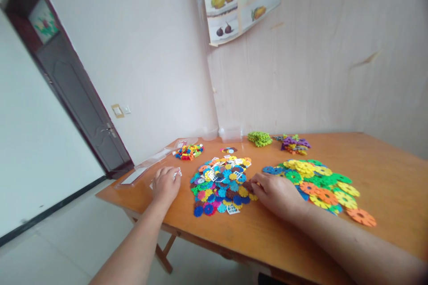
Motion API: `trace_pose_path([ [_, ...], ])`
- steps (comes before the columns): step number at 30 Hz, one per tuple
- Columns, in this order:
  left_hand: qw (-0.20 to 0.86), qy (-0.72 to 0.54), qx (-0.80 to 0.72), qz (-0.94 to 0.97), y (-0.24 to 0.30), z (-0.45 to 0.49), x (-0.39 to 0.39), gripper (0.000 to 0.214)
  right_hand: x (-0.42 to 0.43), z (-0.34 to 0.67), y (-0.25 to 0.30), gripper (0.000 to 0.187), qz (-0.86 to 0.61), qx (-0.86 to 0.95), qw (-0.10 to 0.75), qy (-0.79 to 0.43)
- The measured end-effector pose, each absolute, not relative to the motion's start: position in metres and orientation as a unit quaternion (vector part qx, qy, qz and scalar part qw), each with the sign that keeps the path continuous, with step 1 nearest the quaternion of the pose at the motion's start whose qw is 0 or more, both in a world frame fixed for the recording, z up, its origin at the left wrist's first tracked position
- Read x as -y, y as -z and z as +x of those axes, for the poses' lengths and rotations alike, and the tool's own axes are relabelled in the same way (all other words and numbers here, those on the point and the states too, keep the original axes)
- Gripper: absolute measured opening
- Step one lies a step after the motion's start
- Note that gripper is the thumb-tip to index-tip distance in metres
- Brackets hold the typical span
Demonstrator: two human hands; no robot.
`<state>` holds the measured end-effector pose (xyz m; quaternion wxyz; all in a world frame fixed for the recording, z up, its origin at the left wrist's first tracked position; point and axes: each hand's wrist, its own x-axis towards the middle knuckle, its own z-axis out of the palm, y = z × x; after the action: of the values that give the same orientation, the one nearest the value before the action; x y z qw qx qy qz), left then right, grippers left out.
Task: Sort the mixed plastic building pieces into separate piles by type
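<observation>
My left hand (166,182) rests low over the left part of the table, fingers curled together around a white lattice piece (178,172) that shows past the fingertips. More white shows at the hand's left side, mostly covered. Between my hands lies a mixed heap of small notched discs (222,182), with several white lattice pieces among them. At the right edge of this heap, my right hand (276,192) is closed, its thumb and fingers pinching a brown notched disc (248,185). The undersides of both hands are hidden.
Larger notched discs (326,187) spread right of my right hand. Behind are small bricks (189,152), a small disc pile (229,150), green interlocking pieces (260,139), purple pieces (296,143) and a clear container (230,134). A clear plastic bag (147,167) lies along the wooden table's (254,227) left edge.
</observation>
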<state>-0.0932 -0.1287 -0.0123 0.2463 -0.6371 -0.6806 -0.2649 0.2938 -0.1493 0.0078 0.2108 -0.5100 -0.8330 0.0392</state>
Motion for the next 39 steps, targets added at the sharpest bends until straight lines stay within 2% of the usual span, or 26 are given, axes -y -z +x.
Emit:
trace_pose_path([
  [11, 0.103, 0.355, 0.635, -0.679, -0.004, -0.042, 0.126, 0.029, 0.151, 0.290, -0.014, 0.027, -0.550, 0.824, 0.136, 0.023],
  [18, 0.044, 0.282, 0.540, -0.792, -0.025, 0.037, 0.126, 0.027, 0.158, 0.282, -0.006, 0.033, -0.533, 0.834, 0.141, 0.011],
  [29, 0.101, 0.172, 0.516, -0.833, -0.019, 0.094, 0.109, 0.024, 0.158, 0.280, -0.002, 0.032, -0.515, 0.846, 0.132, 0.024],
  [39, 0.106, 0.174, 0.539, -0.817, -0.018, 0.100, 0.104, 0.015, 0.155, 0.279, 0.000, 0.032, -0.502, 0.854, 0.126, 0.048],
])
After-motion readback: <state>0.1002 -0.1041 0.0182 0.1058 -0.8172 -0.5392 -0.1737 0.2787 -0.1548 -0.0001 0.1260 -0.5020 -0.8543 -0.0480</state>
